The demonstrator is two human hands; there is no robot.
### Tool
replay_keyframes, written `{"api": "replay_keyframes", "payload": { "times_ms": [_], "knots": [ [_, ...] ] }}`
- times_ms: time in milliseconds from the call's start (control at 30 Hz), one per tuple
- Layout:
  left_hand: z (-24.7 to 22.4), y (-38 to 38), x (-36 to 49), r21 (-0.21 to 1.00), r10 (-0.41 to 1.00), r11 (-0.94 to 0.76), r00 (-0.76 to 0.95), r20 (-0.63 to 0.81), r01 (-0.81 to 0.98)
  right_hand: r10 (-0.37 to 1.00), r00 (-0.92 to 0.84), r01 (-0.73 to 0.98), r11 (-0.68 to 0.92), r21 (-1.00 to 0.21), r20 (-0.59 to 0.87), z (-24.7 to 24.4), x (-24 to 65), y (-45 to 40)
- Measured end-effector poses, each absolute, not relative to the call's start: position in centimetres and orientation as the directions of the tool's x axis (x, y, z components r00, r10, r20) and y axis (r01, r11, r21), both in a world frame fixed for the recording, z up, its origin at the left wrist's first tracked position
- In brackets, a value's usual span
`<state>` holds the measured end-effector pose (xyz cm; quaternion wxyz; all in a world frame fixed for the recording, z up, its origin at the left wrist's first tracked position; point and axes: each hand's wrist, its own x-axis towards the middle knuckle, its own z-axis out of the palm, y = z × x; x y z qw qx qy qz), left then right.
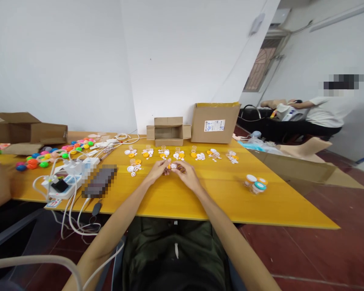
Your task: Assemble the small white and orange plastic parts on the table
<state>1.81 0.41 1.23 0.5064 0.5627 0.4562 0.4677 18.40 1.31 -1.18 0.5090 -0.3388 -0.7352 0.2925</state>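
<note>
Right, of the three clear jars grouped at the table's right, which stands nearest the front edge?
The clear teal-lidded jar; the white-lidded jar and the orange-lidded jar stand farther back.

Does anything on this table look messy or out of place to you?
Yes: the white cables by the power strip, at the table's left end, are looped untidily and droop over the front edge, where they might snag. I see no spill.
</note>
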Motion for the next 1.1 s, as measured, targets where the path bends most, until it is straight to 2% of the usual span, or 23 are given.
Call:
{"api": "replay_keyframes", "payload": {
  "times_ms": [533, 833, 933, 1100],
  "knots": [
    [1.49, 0.22, 1.89, 0.991, 0.983, -0.104, 0.160, 0.089, 0.084, 0.792, -0.292, 0.210, 0.600, -0.771, 0.537, -0.85, 18.36, 0.80],
    [1.60, 0.08, 1.94, 0.996, 0.991, -0.044, 0.126, 0.034, 0.079, 0.682, -0.324, 0.318, 0.731, -0.603, 0.656, -1.31, 18.73, 0.65],
    [1.65, 0.11, 1.94, 0.996, 0.993, -0.025, 0.116, 0.016, 0.083, 0.657, -0.341, 0.294, 0.754, -0.587, 0.673, -1.35, 18.77, 0.66],
    [1.58, 0.13, 1.97, 0.996, 0.992, -0.046, 0.119, 0.036, 0.078, 0.673, -0.347, 0.188, 0.733, -0.654, 0.654, -1.48, 18.67, 1.12]
  ]
}}
